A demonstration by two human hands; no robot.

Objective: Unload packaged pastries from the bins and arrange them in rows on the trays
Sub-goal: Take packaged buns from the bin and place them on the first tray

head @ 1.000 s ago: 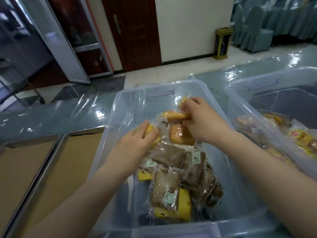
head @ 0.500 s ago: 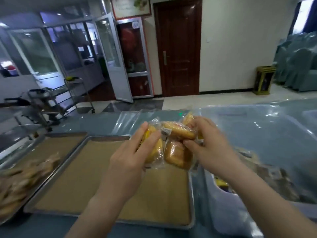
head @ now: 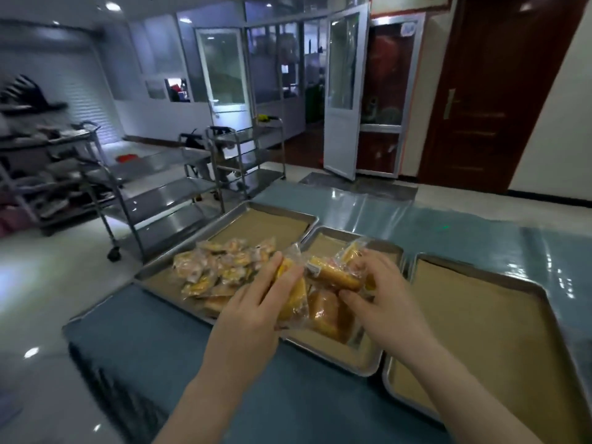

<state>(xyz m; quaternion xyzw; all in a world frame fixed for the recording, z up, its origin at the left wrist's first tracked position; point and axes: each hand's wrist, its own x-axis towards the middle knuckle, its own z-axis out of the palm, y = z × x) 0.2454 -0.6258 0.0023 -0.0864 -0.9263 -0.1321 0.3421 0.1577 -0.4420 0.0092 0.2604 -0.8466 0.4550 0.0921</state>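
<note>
Glossy table (head: 179,363), steel trays (head: 474,331), left hand (head: 253,315), right hand (head: 384,309) gripping wrapped pastries (head: 326,312)

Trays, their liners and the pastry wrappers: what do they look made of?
Trays: metal, probably stainless steel or aluminium; the raised rims are grey and catch light.
Liners: matte brown sheet, likely baking paper; no glare on it.
Packaged pastries: wrapped in thin clear plastic film, glossy and crinkled, with yellow cake showing through.

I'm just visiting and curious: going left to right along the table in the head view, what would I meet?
Pile of packaged pastries → left hand gripping a wrapped pastry → right hand gripping more wrapped pastries → paper-lined right tray.
</note>
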